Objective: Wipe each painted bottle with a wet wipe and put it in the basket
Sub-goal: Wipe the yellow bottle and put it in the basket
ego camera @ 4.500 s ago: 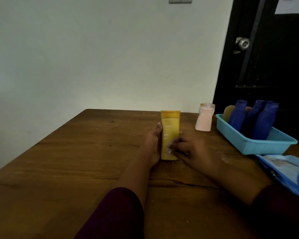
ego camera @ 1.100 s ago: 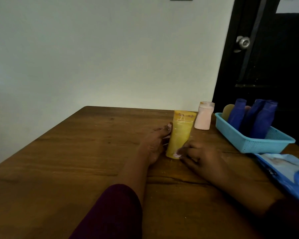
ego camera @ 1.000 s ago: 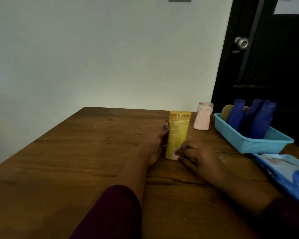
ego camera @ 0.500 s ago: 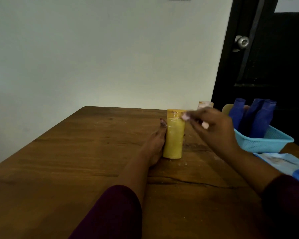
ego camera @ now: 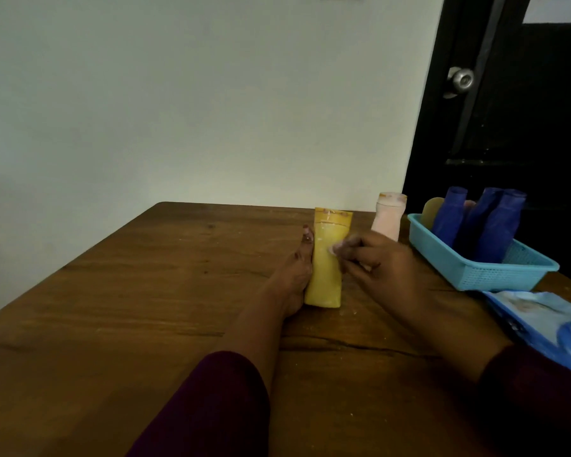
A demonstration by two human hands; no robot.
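The yellow bottle (ego camera: 325, 268) stands upright mid-desk (ego camera: 145, 308), with the left grip (ego camera: 295, 268) clasped on its 9 o'clock side. The right grip (ego camera: 383, 262), at its 3 o'clock, pinches a small wet wipe (ego camera: 334, 249) against the bottle's front. From the bottle, the basket (ego camera: 475, 275) of blue bottles (ego camera: 498, 232) sits at 2 o'clock and a pink bottle (ego camera: 388, 219) at 1 o'clock.

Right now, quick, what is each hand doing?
Left hand: holds the yellow bottle upright.
Right hand: pinches a wet wipe against that bottle.
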